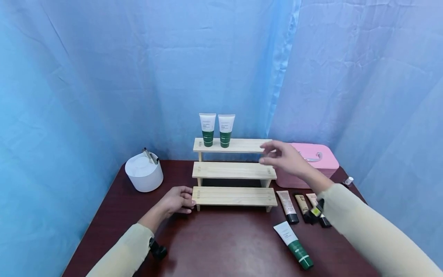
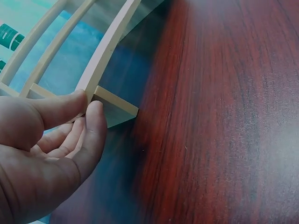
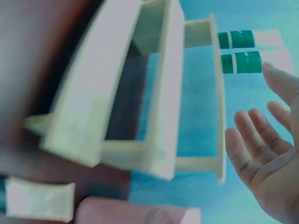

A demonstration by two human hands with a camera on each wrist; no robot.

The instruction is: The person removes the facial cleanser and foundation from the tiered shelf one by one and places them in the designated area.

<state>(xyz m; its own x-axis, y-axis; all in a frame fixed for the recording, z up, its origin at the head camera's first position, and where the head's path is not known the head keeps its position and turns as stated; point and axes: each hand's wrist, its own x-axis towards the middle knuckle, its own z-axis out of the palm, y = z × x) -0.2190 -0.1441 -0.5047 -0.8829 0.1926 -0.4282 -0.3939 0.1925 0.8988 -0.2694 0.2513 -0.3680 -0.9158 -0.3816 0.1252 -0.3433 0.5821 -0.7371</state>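
Note:
A three-step wooden display rack (image 1: pixel 235 195) stands on the table, with two white-and-green squeeze tubes (image 1: pixel 207 130) (image 1: pixel 225 131) upright on the left part of its top step. My left hand (image 1: pixel 178 200) pinches the left end of the lowest step. In the left wrist view, thumb and index finger (image 2: pixel 96 126) meet at that board's corner. Over the right end of the upper steps hovers my right hand (image 1: pixel 282 156), its fingers loosely bent and holding nothing. A third white-and-green tube (image 1: pixel 294 246) lies on the table at the front right.
A pink case (image 1: pixel 322 154) with a metal handle sits behind the right forearm. Several cosmetic tubes (image 1: pixel 287 206) lie right of the rack, partly covered by the sleeve. On the left is a white round container (image 1: pixel 144 179) holding small items. Blue curtains (image 1: pixel 138 77) surround the table.

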